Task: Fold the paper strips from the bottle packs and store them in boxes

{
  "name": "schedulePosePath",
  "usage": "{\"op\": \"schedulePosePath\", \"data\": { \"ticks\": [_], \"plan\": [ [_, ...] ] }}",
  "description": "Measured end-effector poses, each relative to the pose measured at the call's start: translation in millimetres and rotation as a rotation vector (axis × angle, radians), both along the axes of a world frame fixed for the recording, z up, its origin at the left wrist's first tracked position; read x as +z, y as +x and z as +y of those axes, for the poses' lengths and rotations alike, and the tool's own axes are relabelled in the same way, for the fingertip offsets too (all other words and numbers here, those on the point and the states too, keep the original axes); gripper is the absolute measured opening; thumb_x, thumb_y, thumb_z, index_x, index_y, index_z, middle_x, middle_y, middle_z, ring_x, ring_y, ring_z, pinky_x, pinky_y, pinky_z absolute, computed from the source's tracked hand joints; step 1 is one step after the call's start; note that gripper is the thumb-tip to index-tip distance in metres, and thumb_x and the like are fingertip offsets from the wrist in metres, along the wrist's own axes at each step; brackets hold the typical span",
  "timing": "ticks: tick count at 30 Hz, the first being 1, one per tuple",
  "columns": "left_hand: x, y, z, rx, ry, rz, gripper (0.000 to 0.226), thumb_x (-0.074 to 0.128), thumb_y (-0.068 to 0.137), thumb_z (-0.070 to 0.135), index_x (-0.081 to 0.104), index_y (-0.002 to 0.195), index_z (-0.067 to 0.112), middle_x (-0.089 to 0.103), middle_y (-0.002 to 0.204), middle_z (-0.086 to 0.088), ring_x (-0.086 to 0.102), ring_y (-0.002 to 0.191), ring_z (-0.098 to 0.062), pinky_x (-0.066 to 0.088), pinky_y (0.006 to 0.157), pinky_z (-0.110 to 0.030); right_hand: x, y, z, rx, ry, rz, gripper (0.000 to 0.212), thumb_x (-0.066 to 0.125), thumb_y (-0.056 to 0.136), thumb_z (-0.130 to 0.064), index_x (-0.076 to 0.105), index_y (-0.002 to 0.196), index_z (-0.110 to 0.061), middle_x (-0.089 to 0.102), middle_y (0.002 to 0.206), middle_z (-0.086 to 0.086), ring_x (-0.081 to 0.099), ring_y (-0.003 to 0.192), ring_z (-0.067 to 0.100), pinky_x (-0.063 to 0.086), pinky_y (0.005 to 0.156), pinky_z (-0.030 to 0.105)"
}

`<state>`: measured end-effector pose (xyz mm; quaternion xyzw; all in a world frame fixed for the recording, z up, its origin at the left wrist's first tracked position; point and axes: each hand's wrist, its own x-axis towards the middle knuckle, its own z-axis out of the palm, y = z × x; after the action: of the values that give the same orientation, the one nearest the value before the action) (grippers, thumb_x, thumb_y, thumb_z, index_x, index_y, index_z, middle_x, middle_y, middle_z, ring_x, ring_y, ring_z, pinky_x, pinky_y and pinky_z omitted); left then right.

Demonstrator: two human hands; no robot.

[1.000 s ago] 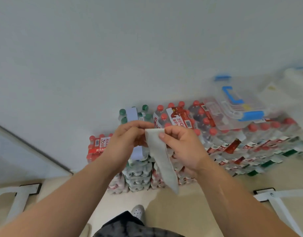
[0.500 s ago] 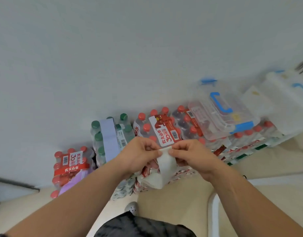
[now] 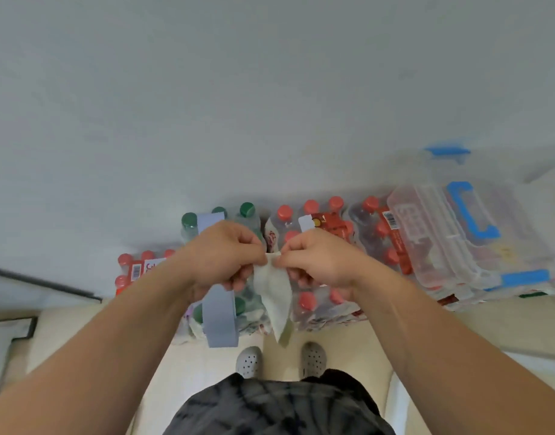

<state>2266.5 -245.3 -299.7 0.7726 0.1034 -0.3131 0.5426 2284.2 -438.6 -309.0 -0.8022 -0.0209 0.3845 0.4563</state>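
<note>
Against the wall (image 3: 270,89), packs (image 3: 320,306) line the floor (image 3: 405,337). We pinch a white strip (image 3: 274,296) at its top, left grip (image 3: 226,255) and right grip (image 3: 320,262) clamped on it, above the packs; folding looks half done. Storing it in the box (image 3: 458,246) remains, and a grey strip (image 3: 219,318) waits on one pack.

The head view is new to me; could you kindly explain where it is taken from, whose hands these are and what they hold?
No machine: a person wears the camera on the head, looking down at two bare hands. The left hand and right hand pinch the top of a white paper strip, which hangs between them. On the floor stand bottle packs against the wall, one with a grey strip across it. A clear box with a blue handle rests on the packs. The shoes are the wearer's.
</note>
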Motion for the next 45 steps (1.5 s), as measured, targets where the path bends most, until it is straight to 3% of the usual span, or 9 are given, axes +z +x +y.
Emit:
{"op": "schedulePosePath", "data": {
  "ticks": [6,10,15,18,21,27,30,35,45],
  "plan": [
    [-22.4,35.2,12.0,0.130,0.199,-0.046,0.009,0.068,0.087,0.014,0.067,0.081,0.008,0.058,0.054,-0.005,0.050,0.040,-0.016,0.036,0.043,-0.024,-15.2,39.9,21.1,-0.131,0.029,-0.014,0.021,0.067,0.095,-0.017,0.064,0.075,-0.013,0.066,0.061,0.003,0.052,0.045,0.011,0.037,0.040,0.020],
    [-44.5,61.0,-3.9,0.253,0.292,-0.108,0.007,0.062,0.088,0.011,0.068,0.084,0.008,0.063,0.060,-0.009,0.049,0.035,-0.012,0.034,0.035,-0.015,-38.3,57.8,36.4,-0.316,0.069,0.092,0.003,0.060,0.099,-0.012,0.062,0.097,-0.011,0.072,0.072,0.010,0.062,0.051,0.015,0.044,0.048,0.025],
    [-65.9,76.9,-4.7,0.399,0.290,-0.062,0.012,0.055,0.089,0.005,0.066,0.088,0.007,0.073,0.067,-0.012,0.057,0.037,-0.017,0.042,0.036,-0.019,-56.4,73.2,41.0,-0.399,0.111,0.138,0.013,0.059,0.098,-0.008,0.062,0.111,-0.009,0.075,0.099,0.017,0.069,0.071,0.022,0.058,0.059,0.027],
    [-75.3,79.6,0.0,0.447,0.283,-0.073,0.015,0.053,0.088,0.005,0.065,0.093,0.010,0.074,0.070,-0.013,0.064,0.043,-0.020,0.059,0.050,-0.034,-63.6,73.9,44.4,-0.382,0.174,0.152,0.014,0.062,0.096,-0.003,0.064,0.105,-0.013,0.073,0.103,0.015,0.068,0.084,0.024,0.060,0.075,0.035],
    [-77.5,77.7,1.1,0.405,0.269,-0.115,0.027,0.052,0.088,0.001,0.065,0.106,0.016,0.074,0.083,-0.014,0.069,0.053,-0.022,0.062,0.059,-0.037,-72.9,71.4,47.0,-0.377,0.176,0.111,0.029,0.062,0.095,-0.008,0.060,0.124,-0.013,0.073,0.112,0.010,0.072,0.085,0.020,0.059,0.088,0.040],
    [-70.3,57.1,-4.0,0.271,0.290,-0.228,0.038,0.044,0.089,-0.003,0.060,0.111,0.023,0.069,0.104,-0.006,0.073,0.076,-0.025,0.056,0.055,-0.036,-71.6,59.3,45.6,-0.297,0.145,-0.011,0.040,0.058,0.093,0.003,0.061,0.129,-0.014,0.064,0.121,0.000,0.066,0.089,0.012,0.052,0.068,0.021],
    [-66.7,42.2,-6.0,0.247,0.297,-0.240,0.041,0.042,0.087,-0.008,0.059,0.107,0.023,0.064,0.119,-0.001,0.071,0.086,-0.026,0.047,0.057,-0.028,-71.8,52.1,44.5,-0.205,0.068,-0.092,0.040,0.055,0.092,0.003,0.066,0.127,-0.013,0.066,0.127,0.006,0.065,0.109,0.019,0.052,0.082,0.024],
    [-50.5,5.6,-2.2,0.433,0.321,-0.288,0.033,0.039,0.091,-0.003,0.060,0.090,0.023,0.068,0.101,0.007,0.070,0.071,-0.017,0.050,0.059,-0.029,-65.6,43.2,45.6,-0.116,-0.029,-0.325,0.029,0.049,0.097,-0.012,0.073,0.113,-0.020,0.071,0.118,-0.001,0.066,0.109,0.018,0.052,0.100,0.038],
    [-55.5,-92.0,74.9,0.890,0.343,-0.238,0.015,0.056,0.084,0.001,0.064,0.081,0.014,0.070,0.066,0.001,0.061,0.055,-0.015,0.047,0.054,-0.032,-46.5,-1.1,111.1,0.099,0.184,-0.393,0.013,0.060,0.097,-0.019,0.073,0.097,-0.017,0.069,0.086,-0.008,0.065,0.081,0.013,0.052,0.074,0.029]
  ]
}}
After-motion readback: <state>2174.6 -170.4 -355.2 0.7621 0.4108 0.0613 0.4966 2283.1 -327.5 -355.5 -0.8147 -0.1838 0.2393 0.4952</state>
